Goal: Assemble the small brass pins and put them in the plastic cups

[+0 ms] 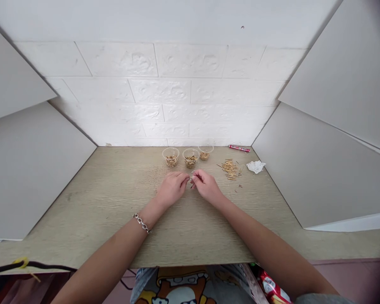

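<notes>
My left hand [173,188], a chain bracelet on its wrist, is closed in a pinch; whatever its fingertips hold is too small to make out. Just beside it, my right hand [205,185] pinches a small thin piece with a dark end showing below the fingers. The two sets of fingertips nearly meet above the table. Right behind them stands a clear plastic cup [191,156] with small gold-coloured metal parts. Another clear cup [170,157] is to its left, and a third cup [205,153] sits behind to the right, both with gold-coloured pieces. A pile of thin gold-coloured pins [230,169] lies right of my hands.
A crumpled white tissue [256,166] and a pink-red wrapped stick [239,148] lie at the back right of the wooden table [107,198]. Tiny specks are scattered left of my hands. A white brick-pattern wall stands behind; grey panels flank both sides. A black cable [44,265] runs along the front left edge.
</notes>
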### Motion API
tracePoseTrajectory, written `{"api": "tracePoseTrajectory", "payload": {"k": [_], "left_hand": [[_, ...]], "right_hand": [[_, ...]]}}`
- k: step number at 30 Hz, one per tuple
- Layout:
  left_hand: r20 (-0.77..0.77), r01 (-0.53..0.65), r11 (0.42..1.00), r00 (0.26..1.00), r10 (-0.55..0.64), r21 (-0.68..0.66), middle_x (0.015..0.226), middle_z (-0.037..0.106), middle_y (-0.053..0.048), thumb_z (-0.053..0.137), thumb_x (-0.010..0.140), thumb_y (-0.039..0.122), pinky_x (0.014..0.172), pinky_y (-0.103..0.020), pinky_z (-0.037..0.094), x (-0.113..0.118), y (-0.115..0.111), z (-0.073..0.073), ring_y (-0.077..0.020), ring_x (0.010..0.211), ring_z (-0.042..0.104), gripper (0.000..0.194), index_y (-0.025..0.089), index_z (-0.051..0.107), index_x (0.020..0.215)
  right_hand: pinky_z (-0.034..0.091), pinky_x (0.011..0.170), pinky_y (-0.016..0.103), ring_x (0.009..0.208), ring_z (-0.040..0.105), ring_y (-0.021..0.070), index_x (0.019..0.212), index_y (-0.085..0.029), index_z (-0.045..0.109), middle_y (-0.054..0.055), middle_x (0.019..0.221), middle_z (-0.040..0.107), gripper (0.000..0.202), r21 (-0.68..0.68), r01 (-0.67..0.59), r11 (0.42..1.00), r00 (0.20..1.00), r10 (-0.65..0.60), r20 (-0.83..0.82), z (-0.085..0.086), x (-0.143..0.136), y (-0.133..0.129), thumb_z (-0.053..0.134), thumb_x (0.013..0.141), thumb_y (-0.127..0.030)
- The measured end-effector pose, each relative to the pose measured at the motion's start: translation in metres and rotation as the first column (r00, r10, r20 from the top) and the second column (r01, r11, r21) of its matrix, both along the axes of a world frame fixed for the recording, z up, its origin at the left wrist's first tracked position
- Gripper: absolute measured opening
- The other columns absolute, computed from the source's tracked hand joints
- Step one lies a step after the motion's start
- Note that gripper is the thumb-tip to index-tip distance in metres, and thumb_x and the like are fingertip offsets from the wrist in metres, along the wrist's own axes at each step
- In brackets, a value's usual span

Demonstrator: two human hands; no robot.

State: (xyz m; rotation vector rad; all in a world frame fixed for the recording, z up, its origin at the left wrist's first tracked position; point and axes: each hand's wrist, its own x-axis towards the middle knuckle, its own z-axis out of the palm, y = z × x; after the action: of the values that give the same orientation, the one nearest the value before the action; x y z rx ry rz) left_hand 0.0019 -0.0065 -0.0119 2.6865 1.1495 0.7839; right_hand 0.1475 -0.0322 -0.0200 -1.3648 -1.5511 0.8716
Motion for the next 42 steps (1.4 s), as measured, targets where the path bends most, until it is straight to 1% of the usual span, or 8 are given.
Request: {"api": "tracePoseTrajectory", "payload": {"k": [9,12,15,19,27,30,36,42], "left_hand": [[0.018,0.014,0.999,1.000,-0.013,-0.047,0.072,0.058,-0.004,0.037,0.081,0.019,0.066,-0.025,0.039,0.002,-0.002,0.001,-0.0130,0.069,0.052,0.020,0.016,0.056,0.076],[0.077,0.028,0.994,0.997,-0.020,-0.107,0.072,0.059,-0.003,0.038,0.081,0.019,0.065,-0.023,0.039,0.004,-0.002,0.001,-0.0121,0.069,0.052,0.020,0.017,0.057,0.075],[0.141,0.014,0.987,0.990,0.009,-0.160,0.073,0.059,-0.002,0.039,0.079,0.019,0.066,-0.022,0.038,0.005,-0.002,0.000,-0.0117,0.070,0.052,0.019,0.017,0.057,0.074],[0.168,-0.001,0.976,0.985,0.039,-0.217,0.071,0.059,-0.001,0.039,0.079,0.020,0.063,-0.022,0.037,0.005,-0.001,0.001,-0.0111,0.068,0.051,0.020,0.016,0.057,0.072],[0.193,-0.028,0.964,0.978,0.081,-0.265,0.069,0.060,0.000,0.040,0.078,0.020,0.060,-0.020,0.036,0.006,0.000,0.003,-0.0100,0.065,0.051,0.021,0.016,0.059,0.071],[0.211,-0.032,0.961,0.973,0.093,-0.275,0.069,0.061,0.000,0.040,0.078,0.021,0.060,-0.020,0.036,0.006,0.000,0.003,-0.0099,0.064,0.051,0.021,0.016,0.060,0.072],[0.217,-0.052,0.964,0.970,0.111,-0.260,0.068,0.061,0.001,0.041,0.078,0.022,0.059,-0.020,0.036,0.006,0.000,0.001,-0.0101,0.064,0.051,0.020,0.016,0.059,0.073],[0.222,-0.054,0.963,0.968,0.115,-0.265,0.068,0.061,0.000,0.041,0.078,0.023,0.058,-0.021,0.037,0.006,0.001,0.001,-0.0103,0.063,0.051,0.020,0.016,0.059,0.074]], "right_hand": [[0.042,0.058,0.024,0.056,0.056,0.0107,0.072,-0.020,0.044,-0.004,0.063,0.053,0.012,0.003,-0.005,1.000,1.000,0.005,-0.006,0.002,0.000,-0.001,0.037,0.077,-0.027],[0.042,0.059,0.025,0.057,0.056,0.0104,0.072,-0.019,0.044,-0.003,0.067,0.053,0.013,0.005,-0.018,1.000,0.998,0.018,-0.056,-0.002,-0.001,0.001,0.037,0.078,-0.028],[0.043,0.060,0.025,0.059,0.056,0.0102,0.074,-0.019,0.045,-0.002,0.070,0.054,0.013,-0.003,-0.033,0.999,0.989,0.032,-0.144,-0.007,-0.001,0.004,0.039,0.078,-0.029],[0.044,0.059,0.025,0.060,0.056,0.0104,0.076,-0.018,0.046,-0.001,0.072,0.054,0.014,-0.021,-0.061,0.998,0.964,0.054,-0.259,-0.011,-0.001,0.008,0.042,0.077,-0.031],[0.043,0.060,0.026,0.063,0.058,0.0121,0.076,-0.017,0.047,0.000,0.071,0.054,0.014,-0.022,-0.055,0.998,0.946,0.046,-0.320,-0.009,-0.002,0.007,0.044,0.076,-0.031],[0.043,0.060,0.025,0.063,0.058,0.0120,0.076,-0.017,0.047,-0.001,0.071,0.054,0.014,-0.020,-0.046,0.999,0.958,0.039,-0.285,-0.008,-0.001,0.007,0.043,0.076,-0.030],[0.041,0.061,0.023,0.062,0.057,0.0106,0.074,-0.018,0.050,-0.002,0.067,0.054,0.012,0.047,0.002,0.999,0.996,0.003,-0.093,-0.002,0.001,0.003,0.042,0.077,-0.026],[0.039,0.059,0.022,0.059,0.054,0.0103,0.072,-0.018,0.052,-0.003,0.059,0.054,0.013,0.083,0.007,0.997,0.999,-0.011,0.050,0.000,0.003,0.001,0.041,0.077,-0.024]]}}
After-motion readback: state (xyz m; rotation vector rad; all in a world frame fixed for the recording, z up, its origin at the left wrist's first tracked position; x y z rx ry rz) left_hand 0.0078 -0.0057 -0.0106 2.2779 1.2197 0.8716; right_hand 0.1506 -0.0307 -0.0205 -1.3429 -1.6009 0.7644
